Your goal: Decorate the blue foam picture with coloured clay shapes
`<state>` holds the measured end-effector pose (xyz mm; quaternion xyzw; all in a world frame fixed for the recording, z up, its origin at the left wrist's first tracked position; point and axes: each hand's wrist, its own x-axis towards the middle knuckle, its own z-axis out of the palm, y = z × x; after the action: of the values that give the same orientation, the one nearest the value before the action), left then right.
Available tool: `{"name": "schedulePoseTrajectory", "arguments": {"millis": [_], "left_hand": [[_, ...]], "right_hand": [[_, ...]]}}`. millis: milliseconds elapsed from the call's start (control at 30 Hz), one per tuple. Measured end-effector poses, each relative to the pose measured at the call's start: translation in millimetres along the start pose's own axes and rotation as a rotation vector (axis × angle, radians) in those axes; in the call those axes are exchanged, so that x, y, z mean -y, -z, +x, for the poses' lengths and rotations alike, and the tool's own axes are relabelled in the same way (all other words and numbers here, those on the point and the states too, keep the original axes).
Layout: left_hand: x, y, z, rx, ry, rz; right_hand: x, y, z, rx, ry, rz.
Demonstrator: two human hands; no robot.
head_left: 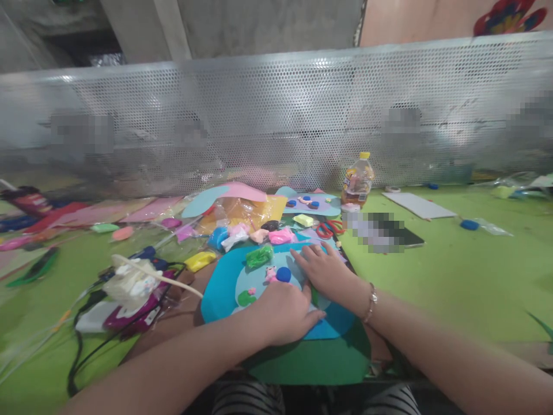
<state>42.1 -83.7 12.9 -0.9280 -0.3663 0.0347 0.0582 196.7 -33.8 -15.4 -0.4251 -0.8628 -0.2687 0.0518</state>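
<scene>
Blue board (215,297) lies over a dark green sheet (311,366). 2 hands on it — left hand (280,311) curled at board's near part, can't tell if gripping; right hand (330,271) released, fingers stretched over board's right side. Pink figure (271,275), 1 blue disc (284,275) mid-board — red scissors (329,229) beyond board.

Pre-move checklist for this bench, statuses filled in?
1. Right hand flat, fingers spread: ok.
2. Blue rounded sheet free of packets: not ok, a green clay packet lies on it.
3. Pale cord away from the sheet: not ok, it reaches the left edge.
4. Pink figure uncovered: ok.
5. Bottle upright, capped: ok.
6. Area under left hand: cannot tell, hidden.
</scene>
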Motion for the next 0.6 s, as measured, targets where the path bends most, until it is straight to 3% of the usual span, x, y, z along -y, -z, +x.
{"name": "schedulePoseTrajectory", "arguments": {"millis": [600], "left_hand": [[-0.1, 3.9, 0.1, 0.024, -0.003, -0.003]], "right_hand": [[0.9, 4.2, -0.3, 0.033, -0.014, 0.012]]}}
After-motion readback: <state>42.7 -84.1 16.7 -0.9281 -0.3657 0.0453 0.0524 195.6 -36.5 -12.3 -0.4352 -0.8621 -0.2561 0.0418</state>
